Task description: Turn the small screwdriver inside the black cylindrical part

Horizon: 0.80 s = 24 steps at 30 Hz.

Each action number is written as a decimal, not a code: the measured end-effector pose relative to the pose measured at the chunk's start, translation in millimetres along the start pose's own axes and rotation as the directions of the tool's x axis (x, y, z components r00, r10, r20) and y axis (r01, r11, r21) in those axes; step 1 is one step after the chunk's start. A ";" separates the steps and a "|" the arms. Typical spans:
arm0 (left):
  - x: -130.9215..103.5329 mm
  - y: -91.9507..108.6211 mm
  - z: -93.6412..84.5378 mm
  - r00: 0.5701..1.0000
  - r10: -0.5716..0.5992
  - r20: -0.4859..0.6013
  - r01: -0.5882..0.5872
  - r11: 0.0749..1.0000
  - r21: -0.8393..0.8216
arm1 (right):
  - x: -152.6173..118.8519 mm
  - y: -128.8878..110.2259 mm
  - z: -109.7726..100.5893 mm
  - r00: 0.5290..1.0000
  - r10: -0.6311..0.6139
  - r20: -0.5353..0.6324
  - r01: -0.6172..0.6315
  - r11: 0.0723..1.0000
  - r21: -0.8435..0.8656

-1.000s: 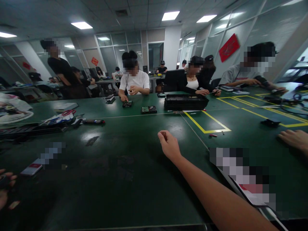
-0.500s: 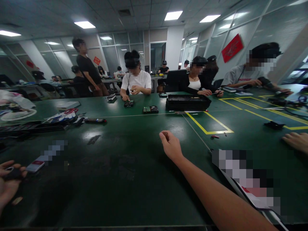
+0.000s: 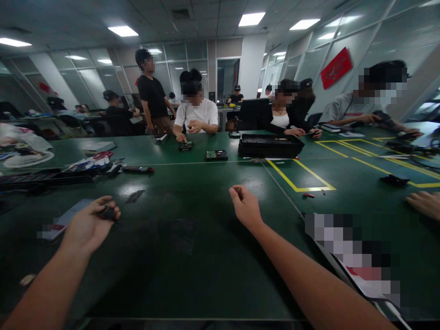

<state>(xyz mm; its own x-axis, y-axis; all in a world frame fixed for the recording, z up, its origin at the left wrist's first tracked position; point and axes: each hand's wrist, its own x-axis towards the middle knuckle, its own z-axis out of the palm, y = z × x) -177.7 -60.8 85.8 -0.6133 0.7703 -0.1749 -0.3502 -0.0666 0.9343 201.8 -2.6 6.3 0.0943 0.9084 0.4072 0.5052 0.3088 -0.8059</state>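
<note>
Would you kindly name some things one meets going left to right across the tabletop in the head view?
Left hand, slim tool, small device, circuit board, right hand, small red piece, another person's hand.

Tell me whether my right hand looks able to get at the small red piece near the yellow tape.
Probably yes: I see nothing standing between your right hand and the red piece, though that hand is curled and may hold something.

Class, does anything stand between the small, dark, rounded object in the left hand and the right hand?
Nothing visible does: between the dark object in the left hand and the right hand lies glossy green tabletop, with a flat, dark patch nearer the left hand.
</note>
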 end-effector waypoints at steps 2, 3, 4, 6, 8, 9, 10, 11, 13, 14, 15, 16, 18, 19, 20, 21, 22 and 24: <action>-4.5 -15.5 20.6 0.987 -0.064 0.145 0.065 0.998 -0.001 | -0.4 0.8 0.2 1.000 0.000 -0.002 0.000 1.000 0.003; -8.2 -23.5 31.7 0.973 -0.089 0.212 0.088 0.996 0.012 | -0.5 1.6 0.6 1.000 -0.001 -0.006 0.001 1.000 0.007; -12.9 -31.6 43.4 0.969 -0.108 0.222 0.104 0.994 0.030 | -0.5 2.7 1.0 1.000 -0.003 -0.011 0.003 1.000 0.013; -25.5 -46.9 68.1 0.946 -0.132 0.297 0.126 0.991 0.037 | -0.5 5.1 2.1 1.000 -0.006 -0.015 0.006 1.000 0.027; -40.2 -60.8 92.2 0.888 -0.176 0.425 0.183 0.983 0.023 | -0.3 6.9 2.7 1.000 -0.009 -0.016 0.009 0.999 0.042; -47.5 -67.2 103.4 0.845 -0.190 0.499 0.217 0.976 0.004 | -0.3 7.2 2.7 1.000 -0.008 -0.019 0.009 0.999 0.049; -54.0 -73.4 113.6 0.800 -0.200 0.566 0.248 0.969 -0.009 | -0.3 7.1 2.5 1.000 -0.005 -0.021 0.006 0.998 0.057; -59.7 -79.6 122.9 0.761 -0.193 0.620 0.260 0.965 -0.019 | -0.2 6.4 2.0 1.000 0.000 -0.028 0.002 0.998 0.063; -67.3 -92.6 138.3 0.699 -0.148 0.700 0.227 0.974 -0.021 | -0.4 3.8 0.3 0.999 0.006 -0.051 -0.002 0.997 0.071; -69.2 -99.7 144.5 0.680 -0.114 0.724 0.183 0.983 -0.017 | -0.5 1.9 -0.7 0.998 0.005 -0.068 0.000 0.997 0.072; -70.0 -107.1 149.6 0.669 -0.076 0.739 0.124 0.992 -0.011 | -0.7 -0.1 -1.7 0.996 -0.006 -0.086 0.012 0.997 0.070; -70.0 -114.7 153.8 0.665 -0.037 0.746 0.055 0.998 0.001 | -0.9 -2.2 -2.7 0.994 -0.019 -0.109 0.027 0.997 0.067; -68.7 -129.4 158.9 0.658 0.019 0.753 -0.085 0.995 0.050 | -1.7 -6.4 -4.3 0.989 -0.048 -0.142 0.057 0.997 0.059; -68.0 -135.9 160.0 0.646 0.028 0.763 -0.146 0.985 0.087 | -2.2 -8.3 -4.8 0.985 -0.061 -0.160 0.070 0.996 0.053; -67.3 -141.5 160.1 0.623 0.022 0.782 -0.194 0.973 0.128 | -2.8 -10.0 -5.3 0.982 -0.074 -0.177 0.084 0.995 0.050; -66.8 -146.2 159.5 0.592 0.004 0.806 -0.230 0.959 0.164 | -3.4 -11.5 -5.6 0.977 -0.087 -0.194 0.098 0.994 0.050; -66.4 -150.0 158.2 0.557 -0.016 0.831 -0.257 0.948 0.190 | -4.0 -12.7 -5.9 0.973 -0.097 -0.210 0.111 0.992 0.054; -65.1 -155.6 154.3 0.488 -0.046 0.872 -0.303 0.928 0.218 | -4.9 -13.9 -6.4 0.965 -0.104 -0.242 0.126 0.989 0.076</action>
<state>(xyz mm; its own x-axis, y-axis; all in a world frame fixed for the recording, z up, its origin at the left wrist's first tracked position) 26.0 -2.8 -0.3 0.3340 0.9317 0.1425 0.0154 -0.1566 0.9875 199.8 -13.2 18.2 0.2458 0.7760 0.5809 0.4466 0.4412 -0.7784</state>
